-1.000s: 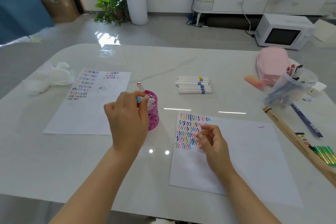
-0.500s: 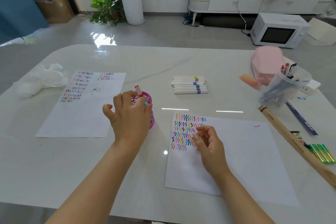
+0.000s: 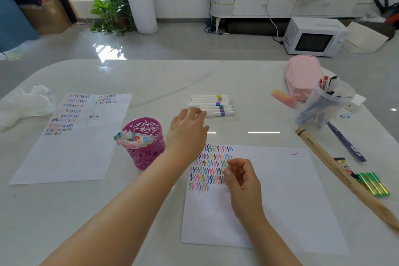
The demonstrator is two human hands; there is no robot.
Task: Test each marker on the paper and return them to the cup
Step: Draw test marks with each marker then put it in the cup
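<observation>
**Left hand at the loose markers, right hand idle on the paper**

The left hand [image 3: 187, 129] covers the left ends of the nearest loose markers [image 3: 216, 106], so I cannot tell whether its fingertips touch them. These markers lie side by side in a short row on the worktop [image 3: 151, 80], beyond the paper [image 3: 280, 196]. They are white, with coloured bands towards their right ends.

The pink cup [image 3: 144, 155] stands just left of the left forearm. Of the stored markers [image 3: 133, 138] only the cap ends show above its rim, leaning left, and their number is hard to make out.

Rows of coloured squiggles fill the far left corner of the paper. The right hand [image 3: 241, 181] hides the right end of several rows, and its forearm covers part of the near edge.

At the far right a clear tub [image 3: 323, 106] of pens is blurred. A wooden stick [image 3: 336, 170] runs out of the picture at the near right. A second sheet [image 3: 82, 153] with squiggles lies left of the cup.

The left arm stretches forward between cup and paper, palm down. Its fingers are slightly spread and gently bent, and they hold nothing. The right hand rests its heel on the paper. Its fingers are loosely curled, thumb close to forefinger, with nothing to be seen between them.
</observation>
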